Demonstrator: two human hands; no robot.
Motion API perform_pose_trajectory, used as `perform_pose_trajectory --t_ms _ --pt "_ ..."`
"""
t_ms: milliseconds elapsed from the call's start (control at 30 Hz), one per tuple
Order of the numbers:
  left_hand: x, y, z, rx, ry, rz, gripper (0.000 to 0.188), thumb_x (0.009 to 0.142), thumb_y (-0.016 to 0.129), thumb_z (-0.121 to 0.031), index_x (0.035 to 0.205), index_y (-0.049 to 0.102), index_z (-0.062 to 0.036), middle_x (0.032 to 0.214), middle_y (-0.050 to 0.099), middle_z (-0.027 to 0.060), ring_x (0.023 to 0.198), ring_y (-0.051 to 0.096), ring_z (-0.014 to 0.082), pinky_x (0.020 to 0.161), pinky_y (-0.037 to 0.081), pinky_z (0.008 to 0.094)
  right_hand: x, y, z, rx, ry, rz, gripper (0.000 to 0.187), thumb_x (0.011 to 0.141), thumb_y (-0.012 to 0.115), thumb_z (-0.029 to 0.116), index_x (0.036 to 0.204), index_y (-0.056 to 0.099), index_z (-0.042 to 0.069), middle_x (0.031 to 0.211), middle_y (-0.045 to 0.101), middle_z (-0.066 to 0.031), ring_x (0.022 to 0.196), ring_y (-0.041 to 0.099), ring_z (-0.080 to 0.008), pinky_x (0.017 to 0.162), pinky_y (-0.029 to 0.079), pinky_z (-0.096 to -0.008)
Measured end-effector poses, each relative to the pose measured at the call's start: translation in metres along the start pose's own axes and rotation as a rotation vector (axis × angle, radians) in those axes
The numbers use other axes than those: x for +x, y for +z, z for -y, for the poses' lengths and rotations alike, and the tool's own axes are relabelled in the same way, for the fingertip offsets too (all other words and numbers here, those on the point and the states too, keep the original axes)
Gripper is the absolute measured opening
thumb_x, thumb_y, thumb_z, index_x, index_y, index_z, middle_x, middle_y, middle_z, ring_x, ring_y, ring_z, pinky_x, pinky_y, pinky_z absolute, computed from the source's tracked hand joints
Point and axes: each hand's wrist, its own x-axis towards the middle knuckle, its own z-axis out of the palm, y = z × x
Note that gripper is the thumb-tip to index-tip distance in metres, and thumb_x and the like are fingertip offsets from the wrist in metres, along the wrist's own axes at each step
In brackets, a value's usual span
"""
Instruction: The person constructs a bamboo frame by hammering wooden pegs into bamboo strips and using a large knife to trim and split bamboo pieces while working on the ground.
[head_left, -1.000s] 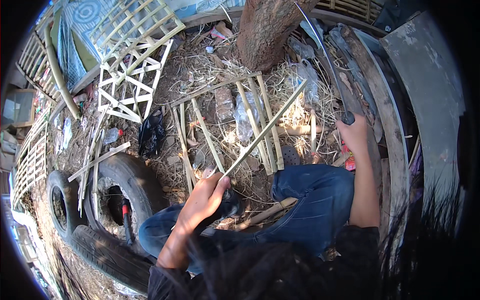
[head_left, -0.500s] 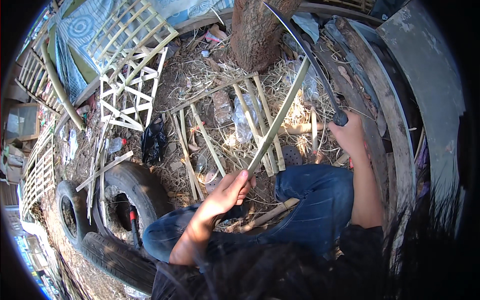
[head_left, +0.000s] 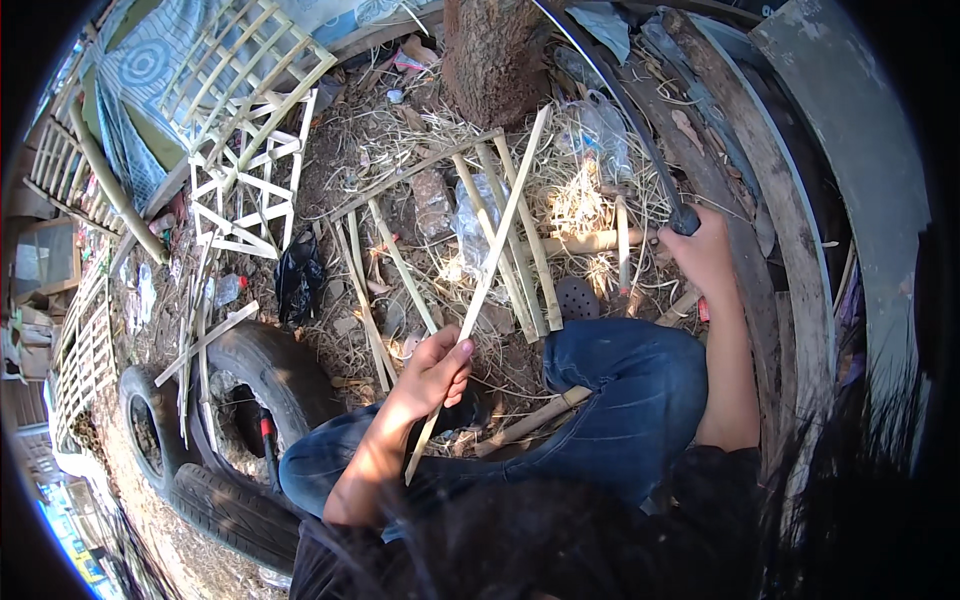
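Note:
My left hand (head_left: pixel 433 378) is closed around a long pale bamboo strip (head_left: pixel 496 243). The strip slants up and away to the right, and its lower end sticks out below my fist. In my right hand (head_left: pixel 700 250), a long curved machete (head_left: pixel 648 140) is gripped by its dark handle, its blade pointing up and to the left. A visible gap separates blade and strip. Beneath the strip, several bamboo slats (head_left: pixel 540 235) lie against a crosswise bamboo piece (head_left: pixel 415 175) on the ground.
Old tyres (head_left: pixel 265 370) lie at the left, beside a black plastic bag (head_left: pixel 299 275). Bamboo lattice panels (head_left: pixel 245 215) stand at the upper left. A tree trunk (head_left: pixel 495 60) rises ahead; wooden planks (head_left: pixel 770 170) run along the right. Shavings (head_left: pixel 580 205) litter the ground.
The strip has turned from its broad green face to a narrower pale side. My left hand now holds it further up, with its lower end showing below. My right hand and machete barely moved.

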Motion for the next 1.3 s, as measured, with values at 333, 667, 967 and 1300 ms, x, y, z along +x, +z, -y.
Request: perform_pose_trajectory --t_ms 333,667,967,1300 --pt "-0.019 -0.046 0.011 0.001 0.249 -0.372 0.014 0.098 0.053 -0.020 0.096 0.042 -0.0127 0.060 0.040 -0.0051 0.043 0.036 0.0038 0.037 0.030 0.0207 0.003 0.021 -0.092 0.286 0.505 0.150 0.016 0.076 0.068 0.015 0.070 0.060 0.002 0.055 0.054 -0.0021 0.041 0.050 -0.0114 0.038 0.041 -0.0272" --pt "0.025 -0.063 0.073 -0.331 0.318 -0.343 0.020 0.102 0.039 -0.035 0.096 0.046 -0.0167 0.066 0.033 -0.0081 0.050 0.029 0.0037 0.044 0.024 0.0211 -0.028 0.015 -0.196 0.028 0.712 0.329 0.019 0.074 0.067 0.013 0.063 0.060 0.000 0.053 0.057 -0.0092 0.041 0.055 -0.0182 0.040 0.044 -0.0332" --pt "0.023 -0.068 0.094 -0.056 0.438 -0.423 0.017 0.102 0.044 -0.030 0.099 0.046 -0.0139 0.071 0.038 -0.0076 0.059 0.034 0.0037 0.051 0.030 0.0210 -0.072 0.017 -0.194 -0.090 0.705 0.306 0.015 0.076 0.066 0.013 0.070 0.060 0.000 0.059 0.058 -0.0094 0.049 0.057 -0.0187 0.046 0.046 -0.0335" --pt "0.030 -0.059 0.090 -0.239 0.492 -0.367 0.011 0.100 0.049 -0.017 0.106 0.047 -0.0084 0.078 0.058 0.0010 0.071 0.058 0.0084 0.064 0.048 0.0236 -0.095 0.003 -0.198 -0.055 0.733 0.283 0.014 0.078 0.066 0.012 0.079 0.060 0.000 0.066 0.060 -0.0100 0.057 0.058 -0.0193 0.052 0.047 -0.0337"
